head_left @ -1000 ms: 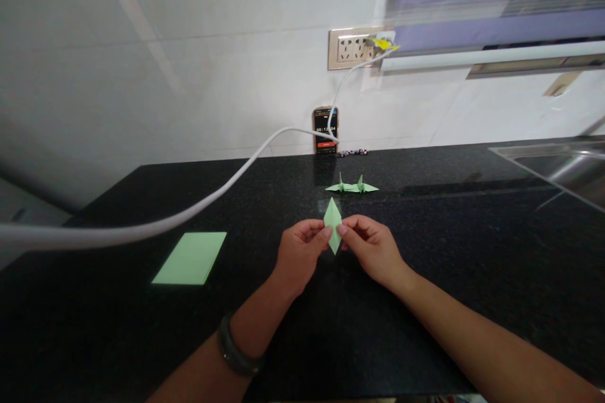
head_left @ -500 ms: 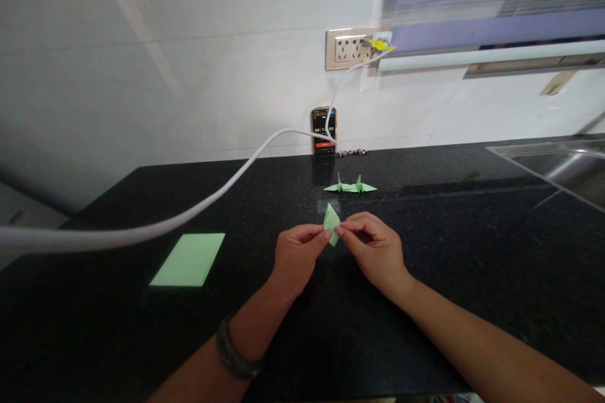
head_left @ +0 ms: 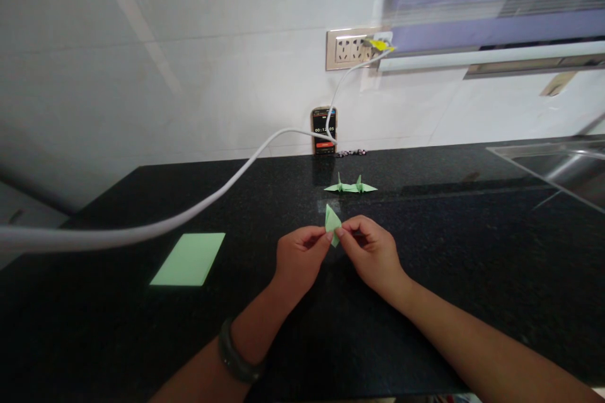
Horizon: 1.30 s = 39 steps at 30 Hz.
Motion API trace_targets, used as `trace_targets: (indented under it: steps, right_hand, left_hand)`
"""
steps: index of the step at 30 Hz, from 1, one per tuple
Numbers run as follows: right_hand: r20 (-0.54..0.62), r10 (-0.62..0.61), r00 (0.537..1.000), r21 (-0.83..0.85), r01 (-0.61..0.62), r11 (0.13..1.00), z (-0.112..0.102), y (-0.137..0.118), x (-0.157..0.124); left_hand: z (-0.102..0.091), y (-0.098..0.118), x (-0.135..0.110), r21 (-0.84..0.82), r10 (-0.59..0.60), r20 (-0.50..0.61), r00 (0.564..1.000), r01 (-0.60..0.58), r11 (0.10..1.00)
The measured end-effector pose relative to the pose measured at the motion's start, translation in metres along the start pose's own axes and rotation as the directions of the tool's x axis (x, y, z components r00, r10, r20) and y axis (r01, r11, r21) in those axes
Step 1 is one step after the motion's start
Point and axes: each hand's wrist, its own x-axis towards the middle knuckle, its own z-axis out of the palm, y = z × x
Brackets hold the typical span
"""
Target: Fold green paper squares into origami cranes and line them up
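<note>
Between my two hands is a small folded piece of green paper (head_left: 333, 221), diamond-shaped with a pointed top, held above the counter. My left hand (head_left: 300, 259) pinches its left edge between thumb and forefinger. On the opposite edge, the thumb and fingers of my right hand (head_left: 373, 252) are closed, partly covering the lower part of the paper. Just beyond stand two folded green paper cranes (head_left: 350, 186), side by side and touching or nearly so. A stack of green paper sheets (head_left: 189, 259) lies to the left of my left hand.
A phone (head_left: 324, 132) showing a timer leans against the wall, with a beaded string (head_left: 352, 153) beside it. A white cable (head_left: 236, 176) runs from the wall socket (head_left: 350, 49) across the left. At right a metal sink (head_left: 567, 167) is set into the black counter (head_left: 454, 252).
My hands and the folded paper have shifted very slightly to the right and closer together, and the paper's tilt has changed a little. The cranes and the sheets have stayed put.
</note>
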Motion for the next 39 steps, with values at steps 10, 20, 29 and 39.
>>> trace_targets:
  steps: [10,20,29,39]
  right_hand:
    - [0.006,-0.241,0.971,-0.068,0.241,0.968,-0.0042,-0.005,-0.0005]
    - [0.015,-0.282,0.959,-0.131,0.282,0.95,-0.004,-0.0008,-0.0005]
    - [0.041,-0.303,0.952,-0.163,0.305,0.938,-0.0035,0.0018,0.0009]
    - [0.066,-0.29,0.955,-0.139,0.297,0.945,-0.0043,0.0025,0.0023]
  left_hand:
    - [-0.0029,-0.0014,-0.0026,0.281,0.157,0.029,0.987,-0.159,0.947]
    - [-0.0038,0.003,-0.0038,0.394,0.215,0.096,0.972,-0.236,0.888]
    - [-0.0041,0.0017,-0.0034,0.474,0.283,0.178,0.942,-0.334,0.815]
    - [-0.0046,0.0003,-0.0025,0.494,0.278,0.181,0.943,-0.332,0.804]
